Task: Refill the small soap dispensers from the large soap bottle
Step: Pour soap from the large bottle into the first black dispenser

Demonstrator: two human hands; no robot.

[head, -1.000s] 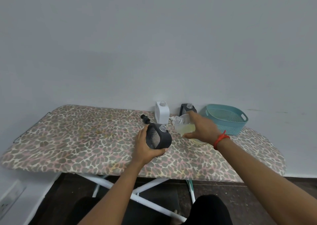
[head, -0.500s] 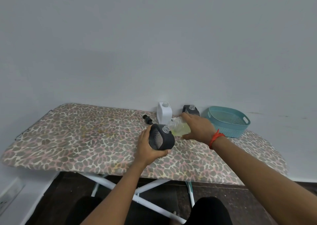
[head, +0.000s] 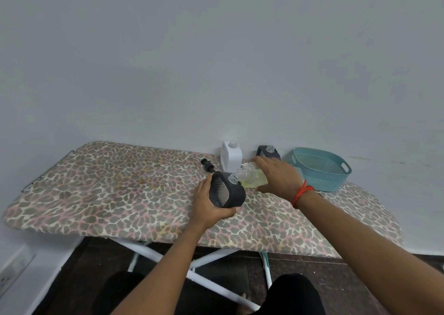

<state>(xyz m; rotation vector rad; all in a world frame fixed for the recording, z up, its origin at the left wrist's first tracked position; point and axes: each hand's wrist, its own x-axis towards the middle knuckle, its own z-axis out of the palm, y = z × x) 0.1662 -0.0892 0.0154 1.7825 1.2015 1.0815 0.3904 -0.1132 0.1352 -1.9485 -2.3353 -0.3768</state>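
My left hand (head: 207,205) grips a dark grey soap dispenser (head: 227,193), tilted, with its clear open neck pointing up and to the right. In my right hand (head: 276,178) is the large clear soap bottle (head: 253,177) of yellow-green liquid, tipped to the left so its mouth sits right at the dispenser's neck. A white dispenser (head: 231,156) and another dark grey dispenser (head: 268,152) stand uncapped by the wall behind them. A black pump cap (head: 208,165) lies on the board to the left.
Everything rests on a leopard-print ironing board (head: 108,194) against a pale wall. A teal plastic basket (head: 320,169) stands at the back right. White metal legs (head: 192,264) and dark floor show below the board's near edge.
The large bottle has tipped further left and lower, bringing its mouth to the dispenser's neck. My left hand has kept its hold on the dark grey dispenser.
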